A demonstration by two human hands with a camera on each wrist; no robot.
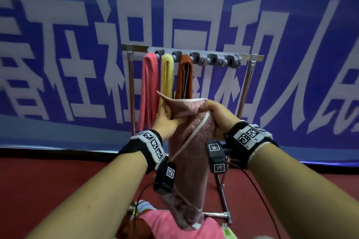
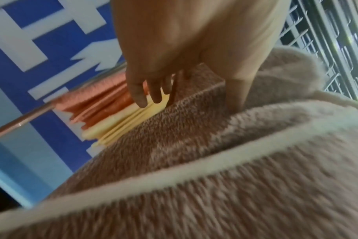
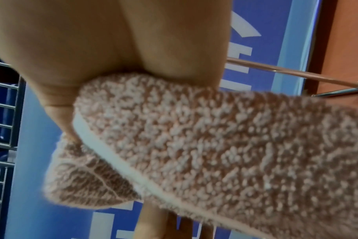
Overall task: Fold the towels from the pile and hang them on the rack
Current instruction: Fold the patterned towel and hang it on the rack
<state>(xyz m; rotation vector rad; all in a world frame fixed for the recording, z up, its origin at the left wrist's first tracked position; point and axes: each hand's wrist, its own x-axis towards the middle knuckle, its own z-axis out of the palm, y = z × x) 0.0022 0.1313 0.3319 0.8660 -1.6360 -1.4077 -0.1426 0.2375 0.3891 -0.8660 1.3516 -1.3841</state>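
Note:
A fluffy dusty-pink towel (image 1: pixel 192 141) with white trim hangs lengthwise between my hands in front of the rack (image 1: pixel 250 57). My left hand (image 1: pixel 165 120) pinches its upper left edge, thumb in front and fingers behind. My right hand (image 1: pixel 219 116) grips the upper right corner with curled fingers. In the left wrist view the left hand (image 2: pixel 174 48) lies along the towel (image 2: pixel 215 177). The right wrist view shows the right hand (image 3: pixel 112 40) bunching the towel (image 3: pixel 215 145). On the rack hang a folded pink towel (image 1: pixel 148 87), a yellow towel (image 1: pixel 167 75) and a rust-brown towel (image 1: pixel 185 75).
Several grey hooks (image 1: pixel 219 59) to the right of the brown towel are bare. The pile (image 1: pixel 171 223), with a pink towel on top, lies at the bottom below my hands. The rack's metal foot (image 1: pixel 223 200) stands on red floor. A blue banner (image 1: pixel 291 25) hangs behind.

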